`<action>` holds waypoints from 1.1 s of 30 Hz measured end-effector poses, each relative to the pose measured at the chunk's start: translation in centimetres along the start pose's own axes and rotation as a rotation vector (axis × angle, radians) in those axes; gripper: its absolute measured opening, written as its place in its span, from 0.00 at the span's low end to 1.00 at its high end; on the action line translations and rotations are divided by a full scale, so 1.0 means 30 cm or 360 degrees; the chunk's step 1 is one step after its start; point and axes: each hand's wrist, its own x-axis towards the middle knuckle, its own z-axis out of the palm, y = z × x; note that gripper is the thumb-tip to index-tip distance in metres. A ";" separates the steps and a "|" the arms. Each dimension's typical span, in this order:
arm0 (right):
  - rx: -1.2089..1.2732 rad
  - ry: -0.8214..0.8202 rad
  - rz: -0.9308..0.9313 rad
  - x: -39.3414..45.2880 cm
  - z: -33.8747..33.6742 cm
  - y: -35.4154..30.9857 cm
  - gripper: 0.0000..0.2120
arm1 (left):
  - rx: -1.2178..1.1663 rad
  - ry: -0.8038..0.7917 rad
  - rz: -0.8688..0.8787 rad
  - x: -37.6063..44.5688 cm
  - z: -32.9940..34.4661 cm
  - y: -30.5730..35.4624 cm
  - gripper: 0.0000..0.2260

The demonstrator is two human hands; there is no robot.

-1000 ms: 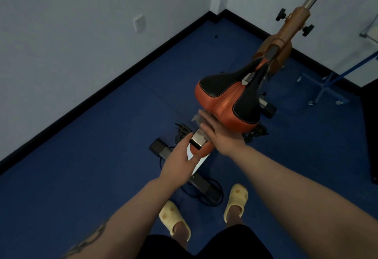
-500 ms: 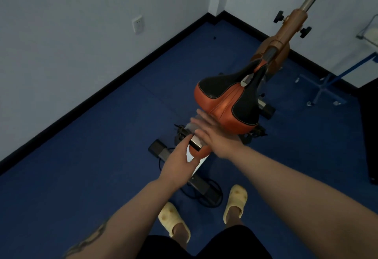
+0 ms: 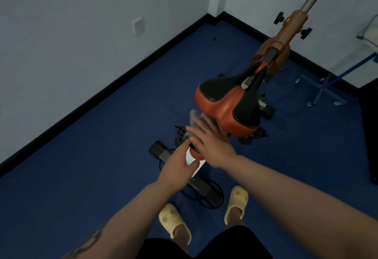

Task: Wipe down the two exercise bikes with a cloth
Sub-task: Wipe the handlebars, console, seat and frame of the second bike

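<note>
A dark blue floor [image 3: 86,187] meets black skirting along pale walls. On it stands the orange exercise bike [image 3: 272,54], its rear base bar [image 3: 201,188] beside a looped black cable [image 3: 219,192]. Two yellow slippers [image 3: 171,221] stand near. A blue-legged stand [image 3: 323,86], perhaps wheeled, sits far right.

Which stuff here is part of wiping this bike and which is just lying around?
Job:
exercise bike
saddle
left hand
right hand
pale cloth, blurred

Lying about:
blue stand
wall socket
</note>
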 end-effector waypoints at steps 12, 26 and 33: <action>0.0640 0.0623 0.0800 -0.038 0.064 -0.104 0.23 | 0.0018 -0.0069 -0.0050 -0.008 -0.005 -0.026 0.33; -0.0072 0.0193 0.0275 -0.083 0.037 -0.039 0.26 | 0.0045 -0.0214 -0.0106 0.015 -0.057 -0.046 0.34; -0.0094 0.0084 0.0073 -0.070 0.008 -0.018 0.24 | -0.0008 -0.0148 -0.0097 0.003 -0.028 -0.057 0.34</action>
